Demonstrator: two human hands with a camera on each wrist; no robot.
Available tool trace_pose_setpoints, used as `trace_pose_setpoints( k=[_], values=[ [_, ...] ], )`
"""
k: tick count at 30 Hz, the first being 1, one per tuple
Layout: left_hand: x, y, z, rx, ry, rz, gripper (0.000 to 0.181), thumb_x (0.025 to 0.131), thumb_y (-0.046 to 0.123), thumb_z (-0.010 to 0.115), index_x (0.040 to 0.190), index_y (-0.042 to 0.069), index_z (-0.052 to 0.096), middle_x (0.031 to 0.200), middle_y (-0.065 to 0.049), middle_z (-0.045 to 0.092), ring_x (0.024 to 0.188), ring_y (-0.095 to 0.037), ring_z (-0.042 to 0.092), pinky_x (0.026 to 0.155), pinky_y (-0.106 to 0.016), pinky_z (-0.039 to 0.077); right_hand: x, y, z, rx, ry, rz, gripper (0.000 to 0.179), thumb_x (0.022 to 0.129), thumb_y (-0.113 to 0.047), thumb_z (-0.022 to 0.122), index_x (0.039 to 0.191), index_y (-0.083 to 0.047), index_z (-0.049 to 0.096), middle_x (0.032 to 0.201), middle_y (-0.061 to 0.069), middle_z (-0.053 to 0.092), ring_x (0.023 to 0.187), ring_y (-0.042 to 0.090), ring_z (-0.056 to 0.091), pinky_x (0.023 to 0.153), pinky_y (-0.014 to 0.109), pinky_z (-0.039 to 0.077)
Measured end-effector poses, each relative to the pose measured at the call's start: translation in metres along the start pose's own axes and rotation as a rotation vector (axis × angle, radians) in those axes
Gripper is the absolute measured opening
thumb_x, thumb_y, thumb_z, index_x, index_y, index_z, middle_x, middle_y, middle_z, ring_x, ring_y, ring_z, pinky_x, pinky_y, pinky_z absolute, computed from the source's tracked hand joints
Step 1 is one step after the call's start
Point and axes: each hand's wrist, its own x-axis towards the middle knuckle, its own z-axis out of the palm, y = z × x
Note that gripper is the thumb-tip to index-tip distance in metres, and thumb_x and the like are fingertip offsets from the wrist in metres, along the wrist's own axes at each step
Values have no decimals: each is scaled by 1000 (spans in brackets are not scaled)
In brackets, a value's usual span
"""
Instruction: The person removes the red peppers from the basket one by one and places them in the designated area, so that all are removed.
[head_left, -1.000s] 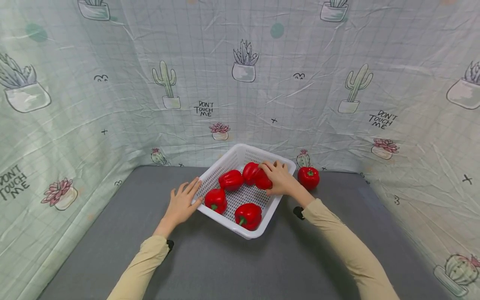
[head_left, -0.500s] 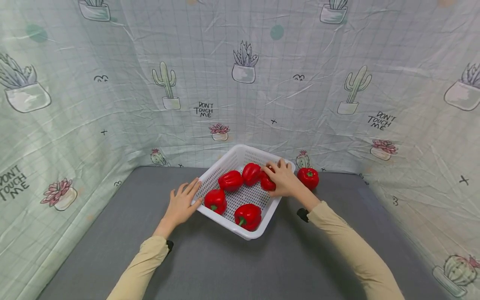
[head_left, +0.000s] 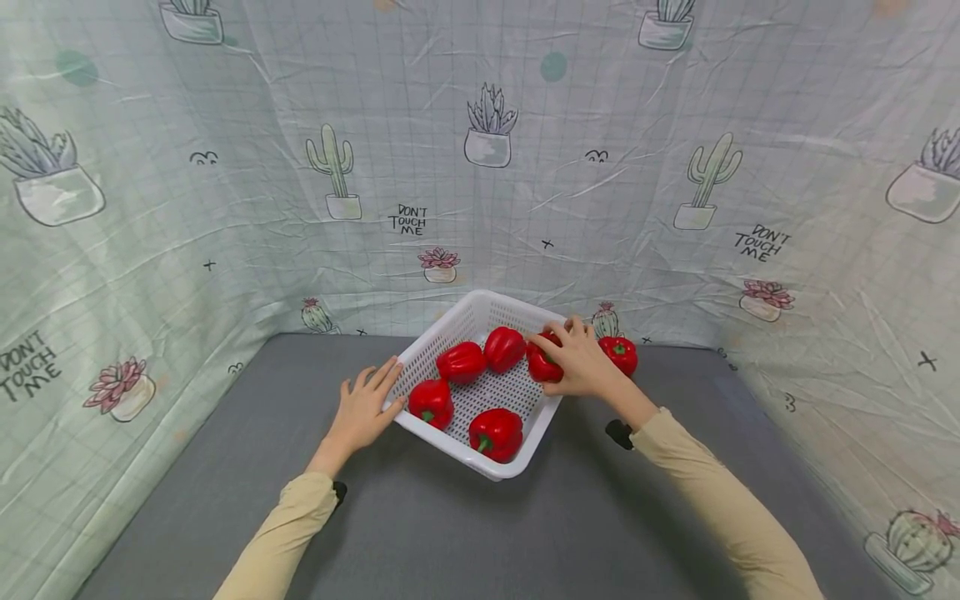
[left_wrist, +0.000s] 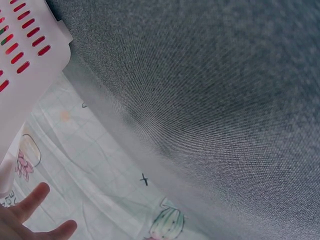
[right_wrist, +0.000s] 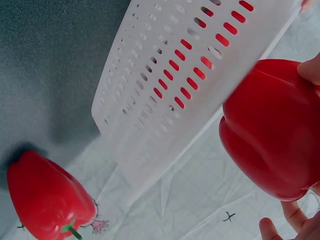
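A white perforated plastic basket (head_left: 495, 472) sits on the grey table with several red bell peppers (head_left: 496, 433) lying in it. My right hand (head_left: 587, 365) grips another red bell pepper (head_left: 543, 367) at the basket's right rim, thumb and fingers around its sides. In the right wrist view this held pepper (right_wrist: 272, 132) shows above the rim, partly overlapping the basket wall (right_wrist: 165, 125). My left hand (head_left: 363, 412) rests on the left rim with its fingers spread and straight; in the left wrist view only its fingers (left_wrist: 35, 197) show.
One red bell pepper (head_left: 621, 354) stands on the table (head_left: 225, 467) outside the basket, behind my right hand. A cloth printed with cacti (head_left: 487, 208) hangs around the back and both sides of the table.
My right hand has shifted right with the pepper it grips, away from the other peppers and toward the right rim. The left hand and the basket have stayed put.
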Motion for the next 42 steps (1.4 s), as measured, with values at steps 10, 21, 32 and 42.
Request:
trace_pose_setpoints(
  k=[10,21,32,42],
  values=[
    [0,1,-1,-6,0,-1,58,86,36,50,138,13,35,143,-8,34,119,-37,36,91,-66,22,-12,7,-6,42,25,41,80,57,-38,77,129,-22,45,117,13,46,104,35,39,82,53,39],
    [-1,-1,-1,-24,-3,0,57,87,35,49,138,14,34,144,-8,33,117,-36,36,90,-65,23,-30,21,-3,51,84,61,75,59,-38,77,126,-20,49,108,11,49,96,30,40,74,46,40],
    [-1,0,1,-44,63,35,54,89,38,43,138,16,35,143,-7,35,114,-37,37,87,-66,24,-51,35,-3,64,88,97,76,60,-40,77,127,-19,48,111,12,49,97,33,38,77,49,36],
    [1,1,-1,-21,-20,-4,57,87,34,49,139,14,34,144,-8,32,118,-35,36,90,-63,26,-70,44,2,1,93,114,78,58,-39,78,127,-19,46,113,14,49,102,33,38,76,50,38]
  ],
)
